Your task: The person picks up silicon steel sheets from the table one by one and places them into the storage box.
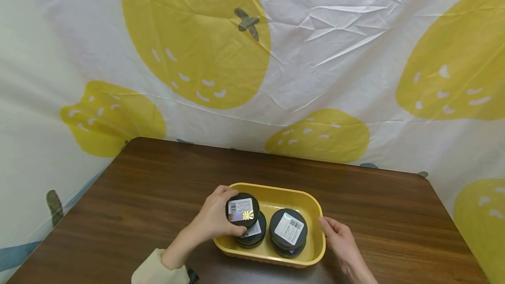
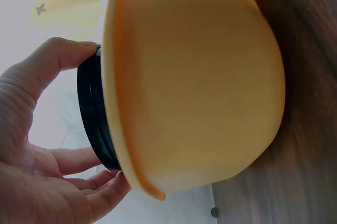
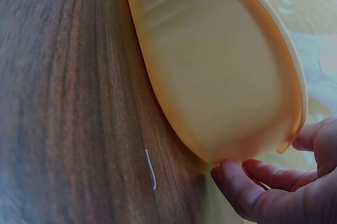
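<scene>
A yellow plastic basket (image 1: 315,249) stands on the table with flat, round black containers inside. My left hand (image 1: 215,214) grips one black container (image 1: 241,209) between thumb and fingers, its barcode label facing up. This one is at the basket's left end, partly over another labelled container (image 1: 252,239). To their right, a stack of black containers (image 1: 289,227) has a white label on top; its lower part is mostly covered. My right hand (image 1: 341,238) holds the basket's right end, thumb by the rim and fingertips (image 3: 231,171) against the outer wall.
The dark wooden table (image 1: 177,174) extends around the basket on all sides. A white cloth (image 1: 315,78) with yellow fruit prints hangs behind the table's far edge. On the tabletop, a short white strand (image 3: 151,169) lies near the basket in the right wrist view.
</scene>
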Action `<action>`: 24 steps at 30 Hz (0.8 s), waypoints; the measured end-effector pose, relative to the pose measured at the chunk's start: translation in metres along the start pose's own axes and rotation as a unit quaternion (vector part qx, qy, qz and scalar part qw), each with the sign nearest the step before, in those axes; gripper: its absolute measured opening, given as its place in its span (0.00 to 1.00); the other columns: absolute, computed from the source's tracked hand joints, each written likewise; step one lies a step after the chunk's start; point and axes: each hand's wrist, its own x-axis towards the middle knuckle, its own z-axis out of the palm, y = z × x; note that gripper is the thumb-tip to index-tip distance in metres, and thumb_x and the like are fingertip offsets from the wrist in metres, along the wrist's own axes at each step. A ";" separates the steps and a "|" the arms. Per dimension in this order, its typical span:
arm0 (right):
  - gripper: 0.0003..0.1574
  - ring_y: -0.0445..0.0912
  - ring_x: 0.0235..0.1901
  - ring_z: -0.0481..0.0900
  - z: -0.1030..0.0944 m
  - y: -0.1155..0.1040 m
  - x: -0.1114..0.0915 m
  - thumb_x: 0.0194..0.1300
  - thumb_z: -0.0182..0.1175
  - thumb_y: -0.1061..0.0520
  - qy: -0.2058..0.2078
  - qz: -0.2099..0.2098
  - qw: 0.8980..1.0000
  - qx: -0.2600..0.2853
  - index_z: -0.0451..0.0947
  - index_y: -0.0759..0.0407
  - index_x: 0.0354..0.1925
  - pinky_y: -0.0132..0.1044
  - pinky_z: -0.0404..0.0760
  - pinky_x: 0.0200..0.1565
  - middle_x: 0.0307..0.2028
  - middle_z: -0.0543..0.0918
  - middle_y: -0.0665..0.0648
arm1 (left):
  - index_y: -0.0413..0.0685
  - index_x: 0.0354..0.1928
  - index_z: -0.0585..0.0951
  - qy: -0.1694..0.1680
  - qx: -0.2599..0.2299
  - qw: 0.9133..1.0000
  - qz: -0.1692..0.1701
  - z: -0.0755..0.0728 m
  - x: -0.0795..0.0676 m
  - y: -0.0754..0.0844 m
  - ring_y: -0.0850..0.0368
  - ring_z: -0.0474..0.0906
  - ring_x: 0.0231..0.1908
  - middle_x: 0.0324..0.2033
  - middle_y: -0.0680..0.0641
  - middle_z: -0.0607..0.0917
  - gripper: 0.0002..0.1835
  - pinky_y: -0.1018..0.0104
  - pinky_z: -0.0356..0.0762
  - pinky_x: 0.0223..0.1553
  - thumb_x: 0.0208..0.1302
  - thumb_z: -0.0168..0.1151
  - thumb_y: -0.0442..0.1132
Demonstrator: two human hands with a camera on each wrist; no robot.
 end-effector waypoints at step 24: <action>0.26 0.46 0.41 0.79 -0.002 0.001 0.001 0.71 0.48 0.58 -0.004 0.003 1.000 -0.001 0.67 0.81 0.55 0.34 0.78 0.40 0.46 0.78 0.69 | 0.30 0.49 0.77 -0.013 0.001 1.000 0.022 0.021 0.000 -0.002 0.47 0.73 0.43 0.44 0.43 0.75 0.42 0.53 0.72 0.44 0.22 0.80 0.38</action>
